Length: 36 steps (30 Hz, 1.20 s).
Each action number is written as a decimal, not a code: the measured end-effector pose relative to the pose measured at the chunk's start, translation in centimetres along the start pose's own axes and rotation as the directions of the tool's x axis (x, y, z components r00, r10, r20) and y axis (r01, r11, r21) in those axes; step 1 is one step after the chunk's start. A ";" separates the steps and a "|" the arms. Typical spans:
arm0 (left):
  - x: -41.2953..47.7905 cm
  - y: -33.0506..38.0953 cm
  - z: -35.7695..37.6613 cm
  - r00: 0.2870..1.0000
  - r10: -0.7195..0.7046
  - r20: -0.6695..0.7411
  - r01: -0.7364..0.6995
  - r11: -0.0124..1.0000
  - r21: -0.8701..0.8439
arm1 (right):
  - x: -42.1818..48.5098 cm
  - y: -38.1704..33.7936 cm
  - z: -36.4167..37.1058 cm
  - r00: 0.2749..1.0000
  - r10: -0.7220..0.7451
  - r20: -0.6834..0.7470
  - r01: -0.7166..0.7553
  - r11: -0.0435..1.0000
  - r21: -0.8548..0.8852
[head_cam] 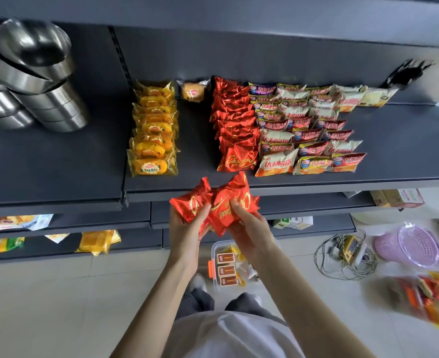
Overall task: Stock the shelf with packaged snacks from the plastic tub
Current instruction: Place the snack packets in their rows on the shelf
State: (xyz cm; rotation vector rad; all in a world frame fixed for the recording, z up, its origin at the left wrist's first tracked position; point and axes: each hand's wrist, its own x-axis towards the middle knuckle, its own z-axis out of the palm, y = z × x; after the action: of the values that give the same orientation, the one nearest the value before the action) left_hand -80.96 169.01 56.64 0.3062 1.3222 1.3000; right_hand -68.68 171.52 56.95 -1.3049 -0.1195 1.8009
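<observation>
Red foil packets [226, 206] fill both your hands, raised just in front of the front lip of the dark grey shelf [58, 164]. Your left hand [184, 228] curls round the left packet, thumb pressed on its face. Your right hand [249, 229] grips the right packet from below, fingers bent over its lower edge. The two packets overlap in the middle, and neither touches the shelf.

Straight ahead on the shelf stands a row of matching red packs [235, 125], running to the back wall, its front pack nearest your hands. Left of that row, past a bare strip, is a row of yellow cake packs [153, 130], with a single small bun pack [193, 92] at the back of the strip. Against the red row's right side lie white and orange packs [308, 133] in several rows. Stacked steel tins [35, 81] sit at the far left.

Down on the tiled floor, between your forearms, the plastic tub [214, 251] holds small brown boxes [225, 258]. To the right lie tangled cables [342, 262], a lilac basket [414, 245] and a blurred bag of snacks [435, 301]
</observation>
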 end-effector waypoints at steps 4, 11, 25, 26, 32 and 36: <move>1.2 0.8 -1.9 0.996 -0.067 -0.063 0.060 0.992 -0.107 | 3.4 -4.5 -1.1 0.875 -0.484 -0.017 0.354 0.663 -0.660; 2.1 1.2 -5.6 0.986 -0.109 -0.129 0.098 0.992 -0.083 | 9.1 -10.0 -0.9 0.684 -0.402 0.608 0.395 -0.497 -0.773; 1.5 0.6 -5.3 0.987 -0.138 -0.076 0.135 0.990 -0.044 | 11.9 -10.2 0.6 0.483 -0.206 0.851 0.409 -0.806 -0.427; 1.6 0.6 -5.1 0.988 -0.139 -0.072 0.136 0.990 -0.044 | 11.9 -10.1 0.6 0.481 -0.205 0.852 0.399 -0.814 -0.421; 1.3 0.2 -4.1 0.988 -0.144 -0.060 0.142 0.989 -0.035 | 11.6 -10.1 -0.2 0.536 -0.247 0.807 0.329 -0.820 -0.469; 1.2 0.0 -3.4 0.988 -0.145 -0.057 0.143 0.989 -0.030 | 11.6 -9.9 -0.9 0.560 -0.242 0.793 0.303 -0.831 -0.467</move>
State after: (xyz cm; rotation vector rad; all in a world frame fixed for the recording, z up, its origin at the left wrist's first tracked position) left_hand -84.07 168.29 54.90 0.1523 1.3510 1.2112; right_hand -62.76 185.20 53.48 -1.4958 -2.6949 -0.0824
